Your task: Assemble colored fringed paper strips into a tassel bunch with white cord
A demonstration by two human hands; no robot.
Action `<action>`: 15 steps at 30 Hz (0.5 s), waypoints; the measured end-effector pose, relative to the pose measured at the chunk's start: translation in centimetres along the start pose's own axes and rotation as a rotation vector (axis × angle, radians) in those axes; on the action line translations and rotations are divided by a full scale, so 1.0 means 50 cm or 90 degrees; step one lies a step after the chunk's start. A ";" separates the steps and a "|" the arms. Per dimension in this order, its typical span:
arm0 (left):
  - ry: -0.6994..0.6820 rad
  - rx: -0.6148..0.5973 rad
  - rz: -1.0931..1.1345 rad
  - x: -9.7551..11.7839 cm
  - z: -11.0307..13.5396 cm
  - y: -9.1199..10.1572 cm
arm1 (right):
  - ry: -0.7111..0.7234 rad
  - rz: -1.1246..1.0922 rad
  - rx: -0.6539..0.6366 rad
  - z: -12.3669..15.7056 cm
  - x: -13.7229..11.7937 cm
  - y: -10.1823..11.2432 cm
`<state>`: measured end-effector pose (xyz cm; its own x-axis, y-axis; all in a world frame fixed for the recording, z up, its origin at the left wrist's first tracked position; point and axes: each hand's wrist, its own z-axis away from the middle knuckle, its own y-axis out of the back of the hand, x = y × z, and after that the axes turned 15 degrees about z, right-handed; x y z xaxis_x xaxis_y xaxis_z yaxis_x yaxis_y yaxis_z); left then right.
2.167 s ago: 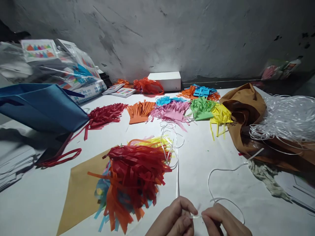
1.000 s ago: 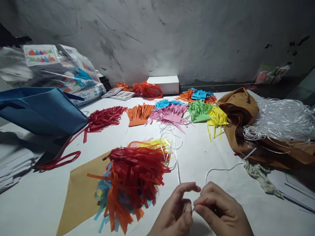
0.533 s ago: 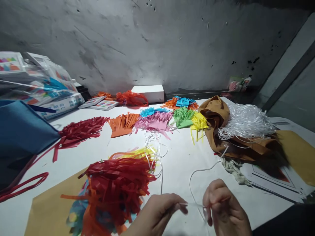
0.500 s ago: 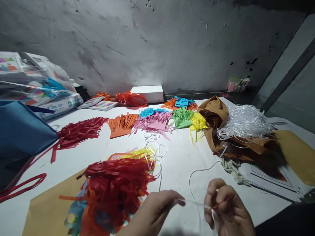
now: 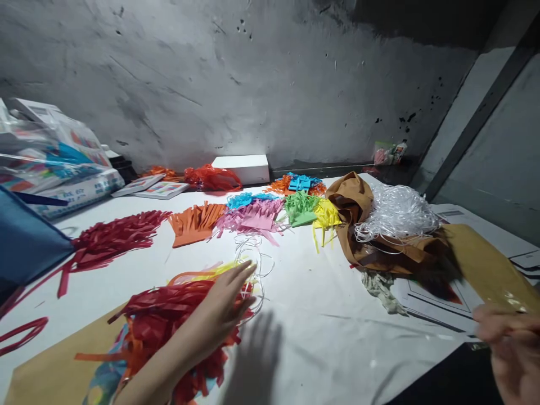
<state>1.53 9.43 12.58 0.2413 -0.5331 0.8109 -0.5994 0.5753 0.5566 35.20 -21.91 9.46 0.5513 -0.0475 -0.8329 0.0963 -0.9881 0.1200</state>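
My left hand (image 5: 221,306) reaches over a pile of red paper fringe (image 5: 169,309), its fingers stretched out and holding nothing. Just beyond its fingertips lies a loose tangle of white cord (image 5: 266,264). At the right edge my right hand (image 5: 512,351) is blurred and partly cut off, with its fingers closed. A faint, smeared white cord (image 5: 439,336) runs from it across the table, and a speck of orange-red shows between the fingers. Under the red pile are orange strips (image 5: 101,356) and blue patterned material (image 5: 101,382).
Fringed paper in orange (image 5: 198,224), pink (image 5: 257,216), green (image 5: 301,208) and yellow (image 5: 327,216) lines the back. Brown cloth (image 5: 350,197) and a heap of white cord (image 5: 396,211) sit at right. At left are a dark red tassel (image 5: 118,233) and a blue piece (image 5: 31,242).
My left hand has let go of the white cord, opened and moved left over the red fringe. My right hand has swung far right, drawing the cord along. The view has shifted slightly.
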 end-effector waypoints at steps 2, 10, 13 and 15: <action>-0.015 -0.100 0.082 0.047 0.009 -0.051 | 0.105 0.015 -0.175 0.038 -0.073 -0.055; 0.085 -0.272 0.793 0.147 0.008 -0.251 | 0.208 -0.034 -0.477 0.103 -0.232 -0.231; 0.173 -0.273 0.780 0.123 0.005 -0.225 | 0.078 -0.133 -0.504 0.079 -0.213 -0.258; 0.144 -0.203 0.697 0.104 0.009 -0.198 | 0.027 -0.191 -0.506 0.072 -0.205 -0.275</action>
<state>8.38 0.67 11.23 -0.1374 0.4506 0.8821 -0.3596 0.8071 -0.4683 25.23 -8.36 14.42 0.4385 0.2220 -0.8709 0.7879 -0.5611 0.2537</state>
